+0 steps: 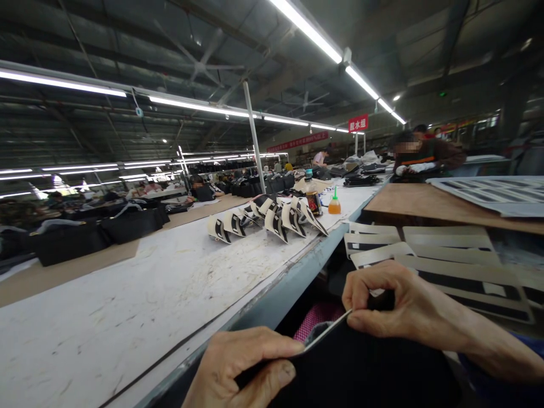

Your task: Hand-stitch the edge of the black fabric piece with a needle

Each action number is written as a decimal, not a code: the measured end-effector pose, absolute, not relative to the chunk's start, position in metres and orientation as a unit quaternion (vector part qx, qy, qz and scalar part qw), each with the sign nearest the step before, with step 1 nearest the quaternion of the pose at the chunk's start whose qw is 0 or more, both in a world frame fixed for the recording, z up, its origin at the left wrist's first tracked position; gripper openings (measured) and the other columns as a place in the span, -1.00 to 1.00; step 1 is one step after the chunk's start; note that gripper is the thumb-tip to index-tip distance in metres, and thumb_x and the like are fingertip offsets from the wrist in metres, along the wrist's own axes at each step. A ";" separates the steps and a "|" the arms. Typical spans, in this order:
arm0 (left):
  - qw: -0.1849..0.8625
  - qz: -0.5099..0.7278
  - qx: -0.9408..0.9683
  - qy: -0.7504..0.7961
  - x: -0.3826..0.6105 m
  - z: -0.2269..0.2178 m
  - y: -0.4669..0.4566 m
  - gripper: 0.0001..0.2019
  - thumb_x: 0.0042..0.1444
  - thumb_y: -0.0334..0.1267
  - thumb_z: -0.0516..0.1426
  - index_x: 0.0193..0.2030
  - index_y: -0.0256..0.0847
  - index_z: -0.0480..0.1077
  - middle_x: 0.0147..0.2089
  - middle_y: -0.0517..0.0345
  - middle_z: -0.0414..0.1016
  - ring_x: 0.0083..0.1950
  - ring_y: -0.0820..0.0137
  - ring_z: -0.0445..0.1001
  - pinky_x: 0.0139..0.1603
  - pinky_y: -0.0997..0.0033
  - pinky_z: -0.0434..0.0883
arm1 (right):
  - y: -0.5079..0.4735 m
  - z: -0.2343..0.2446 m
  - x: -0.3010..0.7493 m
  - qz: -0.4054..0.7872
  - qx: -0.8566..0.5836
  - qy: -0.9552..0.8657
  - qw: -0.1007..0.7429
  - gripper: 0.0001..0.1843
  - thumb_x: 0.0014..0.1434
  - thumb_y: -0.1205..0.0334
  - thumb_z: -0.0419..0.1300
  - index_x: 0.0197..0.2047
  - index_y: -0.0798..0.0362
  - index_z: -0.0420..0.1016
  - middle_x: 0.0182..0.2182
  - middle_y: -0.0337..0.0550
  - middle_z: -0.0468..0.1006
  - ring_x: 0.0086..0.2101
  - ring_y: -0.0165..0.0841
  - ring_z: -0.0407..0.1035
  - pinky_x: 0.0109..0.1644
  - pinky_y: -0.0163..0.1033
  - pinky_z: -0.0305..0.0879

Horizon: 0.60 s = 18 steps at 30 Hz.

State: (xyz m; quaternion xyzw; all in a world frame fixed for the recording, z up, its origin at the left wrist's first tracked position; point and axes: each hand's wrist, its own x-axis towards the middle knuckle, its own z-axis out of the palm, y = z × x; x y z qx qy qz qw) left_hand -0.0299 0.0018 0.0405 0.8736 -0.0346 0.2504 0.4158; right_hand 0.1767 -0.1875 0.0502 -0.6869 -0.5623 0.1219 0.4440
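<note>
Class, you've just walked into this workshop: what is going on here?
A person at a long factory bench holds a black sheet by its top edge, with the left hand pinching one end and the right hand the other. On the white table ahead lie curled black-and-white cut pieces and a small orange bottle. Pale strips are stacked to the right. Another person sits farther back.

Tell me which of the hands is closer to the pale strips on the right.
Right. The right hand pinches the black sheet just in front of the pale strips; the left hand grips it lower and farther left.
</note>
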 end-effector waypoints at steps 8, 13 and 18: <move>0.487 0.213 0.847 -0.019 -0.026 0.029 0.003 -0.71 0.15 -0.38 0.23 -0.15 0.15 0.68 -0.35 0.28 0.68 -0.39 0.43 0.55 -0.32 0.53 0.41 | -0.185 0.057 0.184 0.232 -0.619 -0.588 0.466 -0.66 0.13 0.09 0.39 -0.53 0.08 0.45 -0.45 -0.24 0.57 -0.43 -0.46 0.39 -0.34 -0.37 0.30; 0.516 0.196 0.833 -0.049 -0.024 0.022 0.005 -0.75 0.20 -0.33 0.24 -0.11 0.14 0.68 -0.30 0.21 0.69 -0.34 0.40 0.59 -0.28 0.48 0.42 | -0.180 0.056 0.190 0.256 -0.597 -0.596 0.472 -0.66 0.08 0.07 0.43 -0.52 0.09 0.47 -0.44 -0.22 0.59 -0.42 -0.44 0.41 -0.32 -0.34 0.33; 0.544 0.175 0.818 -0.067 -0.020 0.020 0.005 -0.79 0.24 -0.26 0.22 -0.08 0.07 0.68 -0.32 0.10 0.68 -0.38 0.41 0.55 -0.33 0.50 0.40 | -0.179 0.056 0.193 0.261 -0.586 -0.602 0.475 -0.67 0.07 0.11 0.45 -0.53 0.11 0.48 -0.47 -0.24 0.55 -0.44 -0.47 0.38 -0.34 -0.37 0.29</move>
